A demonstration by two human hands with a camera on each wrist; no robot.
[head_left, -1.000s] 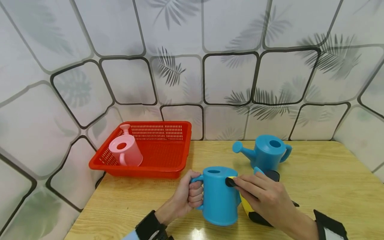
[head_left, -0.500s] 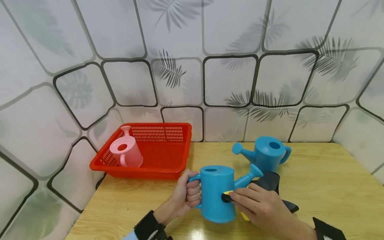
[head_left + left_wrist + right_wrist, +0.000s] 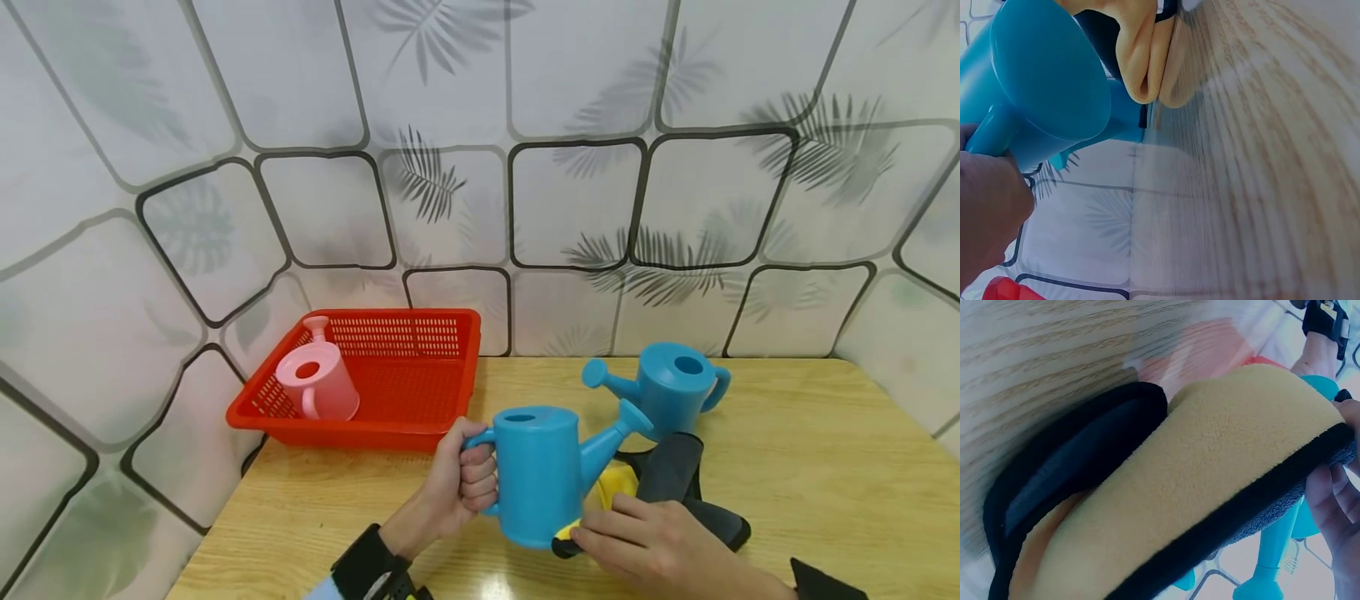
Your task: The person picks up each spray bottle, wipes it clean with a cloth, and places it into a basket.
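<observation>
My left hand (image 3: 465,479) grips the handle of a blue watering can (image 3: 536,475), which is held upright just above the table with its spout pointing right. My right hand (image 3: 648,542) pinches a yellow and dark grey cloth (image 3: 1235,444) with black edging. A folded corner of that cloth touches the can's lower right side, while the rest droops onto the table. Seen from the left wrist, the can's round base (image 3: 1054,69) faces the camera and the yellow cloth hangs beyond it. In the right wrist view, fingers (image 3: 1329,506) hold the cloth by its edge.
A red plastic basket (image 3: 420,437) stands at the back left with a pink watering can (image 3: 318,387) inside. Another blue watering can (image 3: 671,387) stands at the back right, behind the cloth. A patterned wall covering (image 3: 577,200) borders the wooden table (image 3: 810,450).
My right hand has moved down along the can with the cloth, from near its top to its base. The held can has shifted slightly left and up, and its spout has come into view.
</observation>
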